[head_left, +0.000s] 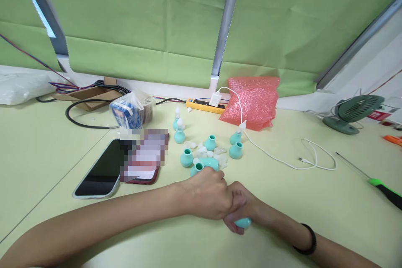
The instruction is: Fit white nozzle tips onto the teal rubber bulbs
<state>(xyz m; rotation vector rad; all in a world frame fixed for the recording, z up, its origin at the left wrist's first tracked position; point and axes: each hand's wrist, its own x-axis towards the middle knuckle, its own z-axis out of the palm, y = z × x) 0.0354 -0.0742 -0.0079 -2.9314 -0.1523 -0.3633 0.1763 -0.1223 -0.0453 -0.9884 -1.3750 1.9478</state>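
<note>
While the right hand [246,204] is grasping one teal bottle [243,222] at five o'clock, the left hand [209,194] is curling against the right, its hold hidden, seven upright bottles [186,158] standing mid-view, two phones [98,172] lying at eight

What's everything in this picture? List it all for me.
Teal bulbs: at least eight, teal, table centre
Whitish pieces: several, whitish, among bulbs
Held bulb: one, teal, right hand
Phones: two, pale-cased and dark red, left
Wrapped bundle: one, blue-brown, behind phones
Box: one, brown, back left
Plastic bag: one, white, far left
Power strip: one, yellow, back
Charger: one, white, on strip
Cable: one, white, right
Bubble-wrap package: one, red, back
Fan: one, green, back right
Screwdriver: one, green-black, right
Blinds: several, green, behind table
Table: one, pale, underneath
Wristband: one, black, right wrist
Hands: two, bare, front centre
</note>
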